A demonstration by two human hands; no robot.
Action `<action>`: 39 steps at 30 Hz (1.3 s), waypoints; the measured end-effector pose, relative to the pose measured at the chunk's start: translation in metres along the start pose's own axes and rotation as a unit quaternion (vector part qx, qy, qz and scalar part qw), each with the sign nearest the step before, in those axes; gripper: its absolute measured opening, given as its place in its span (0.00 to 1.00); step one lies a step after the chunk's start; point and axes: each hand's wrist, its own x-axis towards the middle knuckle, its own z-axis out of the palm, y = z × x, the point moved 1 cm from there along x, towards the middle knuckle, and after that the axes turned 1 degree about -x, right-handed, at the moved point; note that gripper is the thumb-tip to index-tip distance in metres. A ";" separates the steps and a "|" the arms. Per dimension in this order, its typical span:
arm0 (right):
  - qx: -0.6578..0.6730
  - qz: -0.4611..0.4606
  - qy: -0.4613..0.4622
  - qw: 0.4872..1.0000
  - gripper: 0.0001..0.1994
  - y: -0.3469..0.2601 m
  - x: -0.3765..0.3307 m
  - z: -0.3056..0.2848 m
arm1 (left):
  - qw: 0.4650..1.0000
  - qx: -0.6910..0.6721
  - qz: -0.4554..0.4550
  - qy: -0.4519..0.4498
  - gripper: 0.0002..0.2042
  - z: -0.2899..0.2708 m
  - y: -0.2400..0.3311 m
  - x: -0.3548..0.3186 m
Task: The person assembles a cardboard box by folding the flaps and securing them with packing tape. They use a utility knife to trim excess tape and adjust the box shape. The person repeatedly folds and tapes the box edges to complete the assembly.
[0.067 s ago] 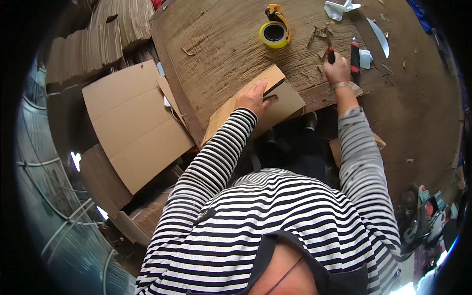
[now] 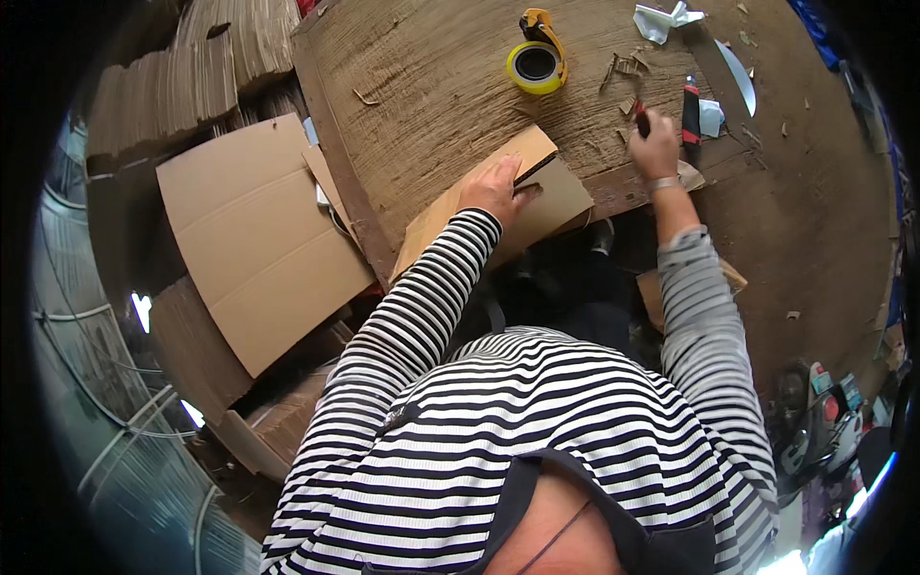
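Observation:
My left hand (image 2: pixel 494 192) grips a folded piece of brown cardboard (image 2: pixel 554 206) at the near edge of the wooden table (image 2: pixel 422 96). Its fingers lie over the upper panel and the thumb reaches across the fold, where a dark gap shows. Further right, my right hand (image 2: pixel 654 151) is closed around a short tool with a dark red handle (image 2: pixel 642 120). The tool's thin far end points away from me and is blurred, so its exact kind is unclear. A red and black handled tool (image 2: pixel 691 115) lies just right of that hand.
A yellow tape roll in a dispenser (image 2: pixel 537 67) stands on the table. Wood chips, white scraps (image 2: pixel 661 21) and a pale curved blade-like strip (image 2: pixel 736 77) lie at far right. A large cardboard sheet (image 2: pixel 259 240) and stacked cardboard (image 2: pixel 172 96) are on the left.
My right hand has shifted slightly down and left with the tool. The left hand keeps its hold on the cardboard.

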 end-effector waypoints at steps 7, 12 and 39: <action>-0.048 -0.115 -0.170 0.978 0.27 -0.122 -0.110 -0.056 | 0.998 -0.044 -0.012 -0.034 0.32 -0.006 -0.004 -0.001; -0.095 -0.177 -0.135 0.970 0.14 -0.134 -0.114 -0.043 | 0.996 -0.031 -0.037 -0.080 0.34 -0.007 -0.010 -0.002; -0.270 -0.166 -0.100 0.943 0.07 -0.098 -0.096 -0.020 | 0.992 -0.028 -0.068 -0.103 0.30 -0.028 0.001 -0.012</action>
